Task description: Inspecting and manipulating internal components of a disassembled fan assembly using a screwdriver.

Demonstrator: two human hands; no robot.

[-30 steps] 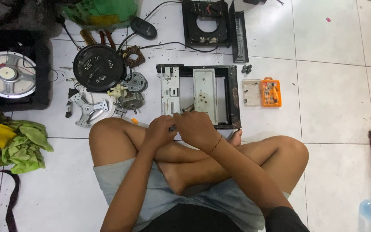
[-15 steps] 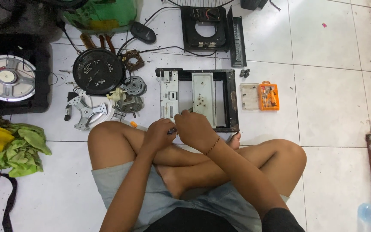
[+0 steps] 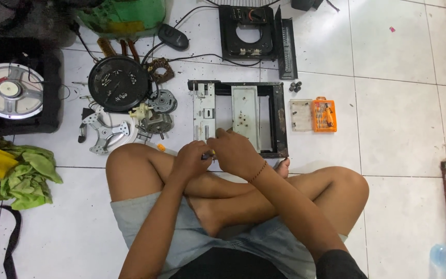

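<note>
The person is sitting cross-legged on the floor, left hand [image 3: 192, 159] and right hand [image 3: 236, 152] meeting, fingers pinching a small yellow-handled tool [image 3: 210, 153] at the near edge of the metal chassis [image 3: 238, 116]. Beyond the fingers, removed motor parts [image 3: 153, 116] are lying loose, so dismantling seems well advanced.

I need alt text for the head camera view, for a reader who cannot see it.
A person sits cross-legged on a white tiled floor, left hand and right hand together at the near edge of an opened metal frame. Around lie a black round motor housing, a speaker and an orange screwdriver case.
</note>
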